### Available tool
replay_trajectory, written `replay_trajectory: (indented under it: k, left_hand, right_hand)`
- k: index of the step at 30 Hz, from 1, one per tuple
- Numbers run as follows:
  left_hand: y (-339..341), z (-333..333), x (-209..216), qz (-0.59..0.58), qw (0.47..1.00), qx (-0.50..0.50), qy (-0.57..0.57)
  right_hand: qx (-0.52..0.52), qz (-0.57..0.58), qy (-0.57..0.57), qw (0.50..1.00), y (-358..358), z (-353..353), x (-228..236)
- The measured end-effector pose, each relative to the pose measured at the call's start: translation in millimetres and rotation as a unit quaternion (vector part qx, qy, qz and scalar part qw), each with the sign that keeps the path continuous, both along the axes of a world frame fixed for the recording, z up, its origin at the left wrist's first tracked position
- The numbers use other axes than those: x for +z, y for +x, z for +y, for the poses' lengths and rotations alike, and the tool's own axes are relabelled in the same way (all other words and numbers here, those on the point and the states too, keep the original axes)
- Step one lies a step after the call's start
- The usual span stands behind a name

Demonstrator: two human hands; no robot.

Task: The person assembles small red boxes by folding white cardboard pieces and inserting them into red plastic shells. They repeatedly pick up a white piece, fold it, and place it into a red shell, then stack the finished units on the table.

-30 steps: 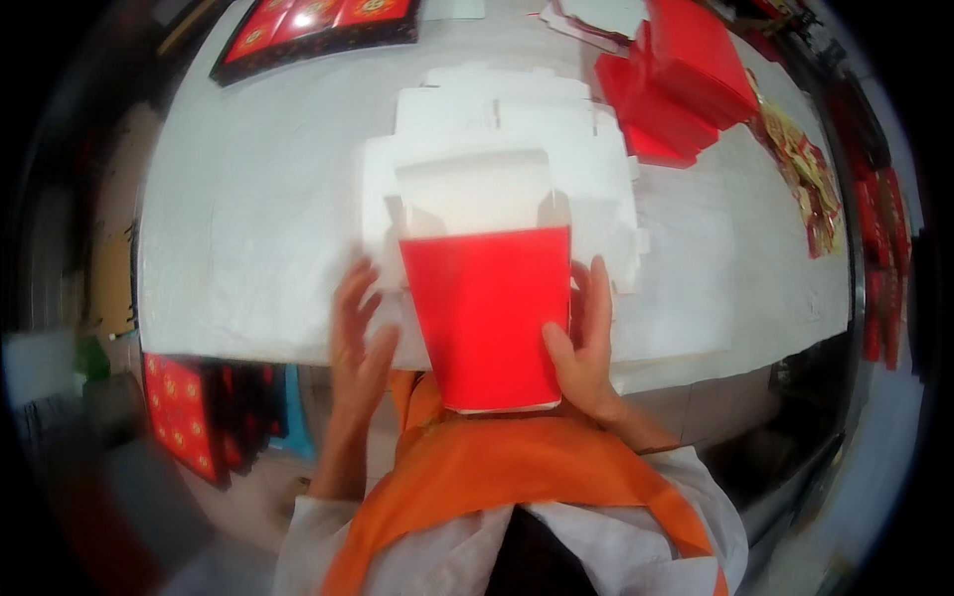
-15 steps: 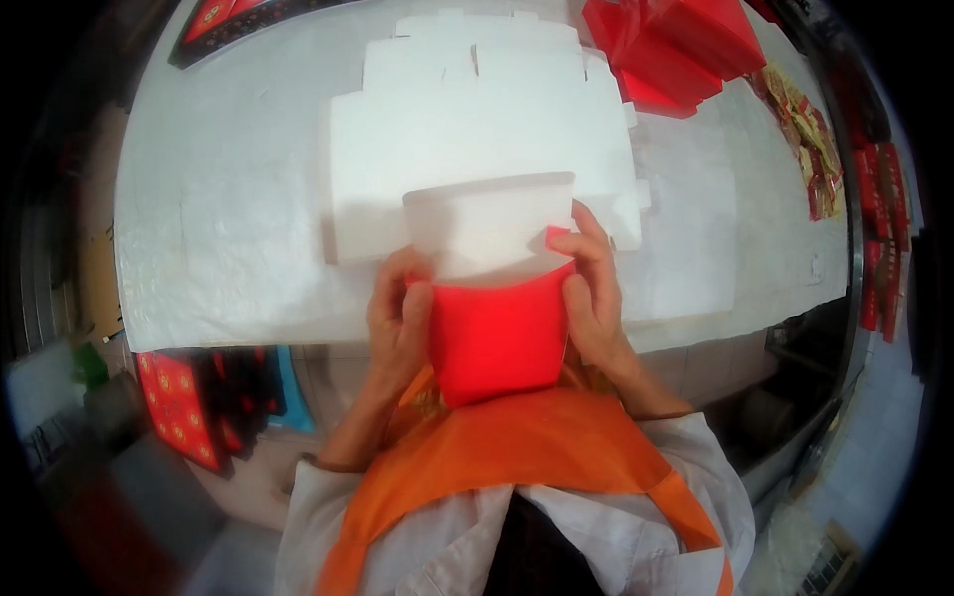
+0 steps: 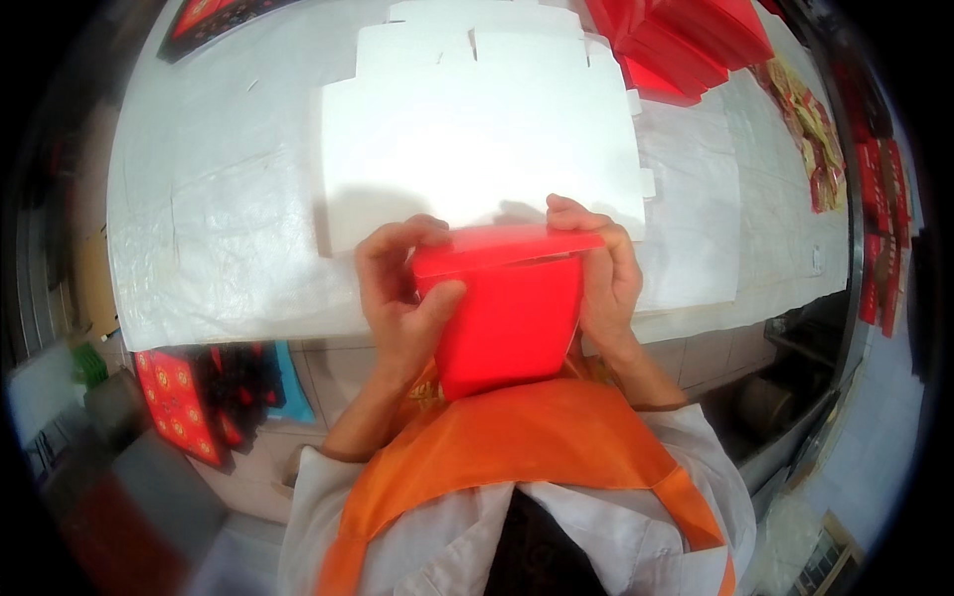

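Observation:
Both hands grip a red cardboard box (image 3: 509, 323) held close against my orange apron. My left hand (image 3: 397, 293) has its fingers curled over the upper left corner, the thumb pressed on the red face. At the upper right corner my right hand (image 3: 608, 273) is closed around the edge of the lid flap, its fingers on top. The flap is folded over toward me, with a thin gap left along its right part. A stack of flat white cardboard blanks (image 3: 477, 129) lies on the table just beyond the hands.
Several red boxes (image 3: 686, 40) stand at the far right of the covered table (image 3: 219, 199). Beside them lie shiny gold and red packets (image 3: 805, 129). A dark patterned red box (image 3: 214, 20) is at the far left. Red printed cartons (image 3: 184, 402) stand below the table.
The lid flap was raised with its white inside showing; it is now folded down toward me, red side out. Both hands have shifted slightly upward and over the top edge.

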State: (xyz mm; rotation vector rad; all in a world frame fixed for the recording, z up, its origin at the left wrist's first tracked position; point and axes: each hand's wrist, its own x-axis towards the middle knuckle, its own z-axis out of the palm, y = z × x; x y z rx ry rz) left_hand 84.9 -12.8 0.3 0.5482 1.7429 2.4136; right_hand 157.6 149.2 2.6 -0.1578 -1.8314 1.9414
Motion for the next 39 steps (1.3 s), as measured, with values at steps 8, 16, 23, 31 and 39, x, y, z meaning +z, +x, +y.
replay_trajectory:
  k: [8, 16, 23, 31, 39]
  left_hand:
    - [-5.8, 2.2, 22.0, 0.014, 0.987, -0.002, -0.157]
    - [-9.9, -2.0, 16.5, 0.016, 0.988, -0.035, -0.153]
    - [-7.4, -4.2, 10.6, 0.011, 0.988, -0.023, -0.151]
    - [-5.8, -2.8, 8.7, 0.042, 0.988, -0.040, -0.142]
    - [-6.9, -6.7, 1.2, 0.107, 0.975, 0.013, -0.192]
  right_hand:
    - [0.016, 0.058, -0.125, 0.990, -1.7, -2.7, 9.3]
    - [0.003, -0.080, 0.001, 0.997, -7.3, 0.5, 24.3]
    - [0.018, -0.071, -0.011, 0.997, -5.8, 1.9, 18.1]
    - [-0.015, -0.096, -0.050, 0.994, -5.8, -1.0, 16.1]
    - [0.011, -0.074, -0.068, 0.995, -0.6, -4.7, 14.3]
